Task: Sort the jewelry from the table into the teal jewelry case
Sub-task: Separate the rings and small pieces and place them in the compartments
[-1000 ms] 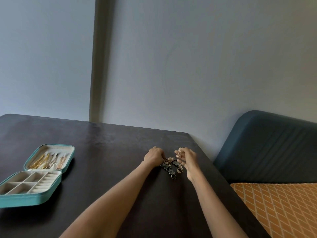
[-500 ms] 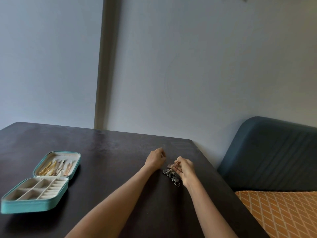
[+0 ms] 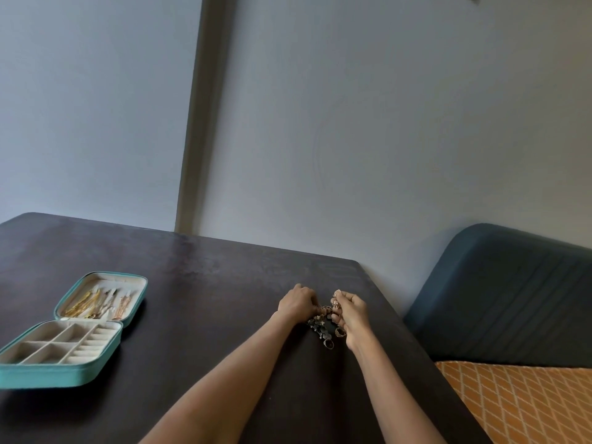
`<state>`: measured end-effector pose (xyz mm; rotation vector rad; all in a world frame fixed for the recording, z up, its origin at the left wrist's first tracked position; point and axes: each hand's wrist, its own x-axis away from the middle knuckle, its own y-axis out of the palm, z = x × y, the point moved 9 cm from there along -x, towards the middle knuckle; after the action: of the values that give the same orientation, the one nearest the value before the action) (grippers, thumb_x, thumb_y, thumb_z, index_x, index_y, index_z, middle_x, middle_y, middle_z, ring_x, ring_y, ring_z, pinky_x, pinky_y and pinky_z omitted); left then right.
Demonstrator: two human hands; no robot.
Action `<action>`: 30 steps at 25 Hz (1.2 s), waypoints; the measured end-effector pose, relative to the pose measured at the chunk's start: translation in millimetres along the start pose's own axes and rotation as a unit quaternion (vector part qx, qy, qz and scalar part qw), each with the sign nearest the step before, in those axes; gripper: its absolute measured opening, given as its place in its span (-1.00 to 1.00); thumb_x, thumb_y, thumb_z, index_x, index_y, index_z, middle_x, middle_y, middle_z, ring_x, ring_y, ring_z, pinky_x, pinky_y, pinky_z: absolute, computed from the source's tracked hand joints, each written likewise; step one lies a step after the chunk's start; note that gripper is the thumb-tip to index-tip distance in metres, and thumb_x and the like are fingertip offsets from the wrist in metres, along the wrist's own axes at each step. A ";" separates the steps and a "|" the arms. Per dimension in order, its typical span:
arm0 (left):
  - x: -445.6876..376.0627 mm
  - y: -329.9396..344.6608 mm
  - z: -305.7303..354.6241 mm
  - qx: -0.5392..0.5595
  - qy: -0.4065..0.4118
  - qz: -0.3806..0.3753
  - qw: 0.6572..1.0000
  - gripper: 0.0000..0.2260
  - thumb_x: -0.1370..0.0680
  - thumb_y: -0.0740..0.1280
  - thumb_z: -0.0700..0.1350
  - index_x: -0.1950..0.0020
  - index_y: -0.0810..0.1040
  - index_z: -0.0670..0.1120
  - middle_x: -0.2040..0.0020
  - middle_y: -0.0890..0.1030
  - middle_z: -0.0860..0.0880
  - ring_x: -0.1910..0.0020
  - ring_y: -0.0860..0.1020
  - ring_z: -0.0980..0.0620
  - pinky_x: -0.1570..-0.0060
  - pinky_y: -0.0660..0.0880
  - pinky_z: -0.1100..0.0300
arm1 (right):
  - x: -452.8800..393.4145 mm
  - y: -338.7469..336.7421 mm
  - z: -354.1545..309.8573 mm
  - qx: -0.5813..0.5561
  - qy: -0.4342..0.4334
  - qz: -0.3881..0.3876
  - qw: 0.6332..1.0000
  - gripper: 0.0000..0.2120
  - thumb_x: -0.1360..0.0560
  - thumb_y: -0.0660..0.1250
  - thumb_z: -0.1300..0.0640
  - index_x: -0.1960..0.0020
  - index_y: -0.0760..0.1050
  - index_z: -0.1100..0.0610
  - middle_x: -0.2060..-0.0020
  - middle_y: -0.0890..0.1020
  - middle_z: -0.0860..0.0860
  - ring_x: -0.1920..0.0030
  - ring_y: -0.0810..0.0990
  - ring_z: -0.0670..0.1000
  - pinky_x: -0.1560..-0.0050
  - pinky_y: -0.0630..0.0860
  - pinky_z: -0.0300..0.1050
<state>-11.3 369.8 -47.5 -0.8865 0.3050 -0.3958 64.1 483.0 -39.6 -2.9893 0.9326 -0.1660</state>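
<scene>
Near the table's (image 3: 192,299) right edge, both hands work a jewelry pile (image 3: 322,326). Left hand (image 3: 296,304) curls onto it; right hand (image 3: 350,314) pinches a rose-gold piece (image 3: 335,299). Well apart, by the left edge, lies the open teal jewelry case (image 3: 48,376).

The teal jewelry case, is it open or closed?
Open. The teal jewelry case has its lid laid back flat, showing cream compartments.

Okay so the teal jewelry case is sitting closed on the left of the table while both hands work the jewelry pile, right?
Not quite: the teal jewelry case is open, lid laid back, as the head view shows. It does sit left on the table while the left hand and right hand work the jewelry pile.
</scene>
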 end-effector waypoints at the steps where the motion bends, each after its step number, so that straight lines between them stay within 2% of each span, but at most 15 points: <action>1: 1.3 -3.7 0.6 0.024 -0.001 0.016 1.000 -0.80 -0.50 0.36 -0.09 -0.09 0.59 -0.12 -0.16 0.54 -0.12 -0.20 0.48 -0.07 -0.15 0.44 0.08 | -1.0 -0.7 0.9 0.001 -0.003 -0.001 1.000 -0.95 -0.57 0.24 0.20 0.07 0.44 0.15 0.31 0.51 -0.01 0.37 0.41 -0.13 0.46 0.41 -0.34; 5: 11.1 -32.9 9.6 0.161 0.010 0.089 0.983 -0.88 -0.50 0.31 -0.23 0.01 0.59 -0.12 0.07 0.63 -0.06 0.06 0.58 -0.01 0.07 0.47 0.16 | 0.8 1.7 -5.9 -0.020 -0.032 -0.007 0.999 -0.90 -0.56 0.26 0.21 -0.07 0.44 0.19 0.25 0.51 0.00 0.31 0.44 -0.11 0.36 0.45 -0.29; 8: 23.0 -55.5 13.2 0.297 0.028 0.109 0.948 -0.88 -0.49 0.30 -0.30 0.12 0.54 -0.09 0.30 0.57 -0.02 0.33 0.52 0.05 0.26 0.51 0.22 | 10.3 13.6 -18.2 -0.056 -0.046 -0.015 0.997 -0.87 -0.55 0.28 0.22 -0.08 0.41 0.16 0.14 0.55 0.03 0.21 0.53 -0.06 0.27 0.50 -0.21; 10: 34.2 -71.1 9.7 0.363 0.027 0.109 0.925 -0.83 -0.51 0.28 -0.32 0.17 0.51 -0.05 0.32 0.54 -0.01 0.37 0.51 0.09 0.36 0.47 0.33 | 21.2 27.4 -27.4 -0.085 -0.062 -0.033 0.994 -0.90 -0.55 0.28 0.23 -0.07 0.44 0.18 0.17 0.58 0.07 0.26 0.55 -0.04 0.32 0.51 -0.24; 12: 49.6 -88.0 2.2 0.415 0.018 0.104 0.904 -0.81 -0.53 0.26 -0.32 0.15 0.52 -0.04 0.30 0.54 -0.02 0.38 0.53 0.10 0.35 0.49 0.30 | 39.9 45.0 -36.2 -0.120 -0.075 -0.064 0.988 -0.91 -0.54 0.30 0.23 -0.03 0.50 0.22 0.23 0.60 0.08 0.29 0.53 -0.05 0.34 0.51 -0.29; 14: 69.7 -108.5 -9.6 0.449 0.006 0.102 0.888 -0.85 -0.54 0.27 -0.31 0.09 0.54 -0.09 0.30 0.55 -0.04 0.39 0.53 0.11 0.31 0.53 0.26 | 62.2 65.1 -42.9 -0.148 -0.079 -0.103 0.980 -0.93 -0.51 0.33 0.26 0.02 0.55 0.21 0.22 0.62 0.08 0.25 0.55 -0.04 0.27 0.54 -0.30; 17: 100.9 -140.2 -29.8 0.458 -0.002 0.087 0.885 -0.83 -0.55 0.25 -0.30 -0.08 0.58 -0.17 0.24 0.59 -0.07 0.32 0.55 0.07 0.21 0.57 0.24 | 94.7 97.7 -50.8 -0.159 -0.074 -0.152 0.973 -0.82 -0.46 0.36 0.36 -0.06 0.53 0.25 0.08 0.63 0.12 0.05 0.59 0.03 0.01 0.53 -0.18; 19: 125.9 -161.7 -48.5 0.455 -0.013 0.063 0.888 -0.80 -0.56 0.25 -0.29 -0.15 0.56 -0.24 0.18 0.62 -0.09 0.31 0.60 0.07 0.15 0.59 0.22 | 118.4 124.1 -53.7 -0.131 -0.078 -0.174 0.973 -0.73 -0.46 0.35 0.38 -0.15 0.50 0.31 -0.01 0.62 0.17 -0.01 0.58 0.07 -0.04 0.52 -0.15; 21: 151.7 -183.3 -70.3 0.451 -0.018 0.048 0.891 -0.79 -0.55 0.29 -0.28 -0.16 0.55 -0.30 0.17 0.63 -0.14 0.32 0.63 0.05 0.14 0.62 0.21 | 146.1 153.1 -55.8 -0.104 -0.091 -0.192 0.972 -0.71 -0.47 0.34 0.36 -0.20 0.49 0.33 -0.03 0.62 0.17 0.06 0.60 0.02 0.04 0.55 -0.22; 24: 192.3 -215.4 -106.4 0.436 -0.027 0.050 0.898 -0.78 -0.52 0.34 -0.28 -0.15 0.55 -0.29 0.14 0.60 -0.20 0.26 0.61 -0.02 0.14 0.63 0.15 | 190.9 196.9 -55.1 -0.103 -0.093 -0.208 0.968 -0.75 -0.49 0.33 0.36 -0.17 0.51 0.33 0.08 0.63 0.11 0.17 0.61 -0.06 0.21 0.55 -0.34; 27: 231.3 -238.6 -140.1 0.433 -0.057 0.063 0.897 -0.75 -0.52 0.34 -0.27 -0.18 0.53 -0.29 0.12 0.60 -0.19 0.29 0.62 0.01 0.17 0.63 0.17 | 236.0 237.5 -48.9 -0.108 -0.080 -0.231 0.964 -0.81 -0.49 0.32 0.35 -0.10 0.53 0.30 0.19 0.63 0.07 0.24 0.60 -0.05 0.28 0.54 -0.36; 30: 263.7 -254.7 -167.2 0.375 -0.094 0.069 0.920 -0.75 -0.51 0.34 -0.28 -0.19 0.51 -0.26 0.16 0.59 -0.15 0.33 0.60 0.02 0.29 0.60 0.25 | 269.0 264.0 -34.1 -0.104 -0.033 -0.247 0.963 -0.89 -0.50 0.29 0.36 0.03 0.53 0.21 0.28 0.60 0.05 0.33 0.55 -0.05 0.34 0.55 -0.30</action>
<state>99.9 -9.5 30.7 -0.1414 0.0200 -0.2585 130.9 114.0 11.2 -3.3362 0.1894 0.0351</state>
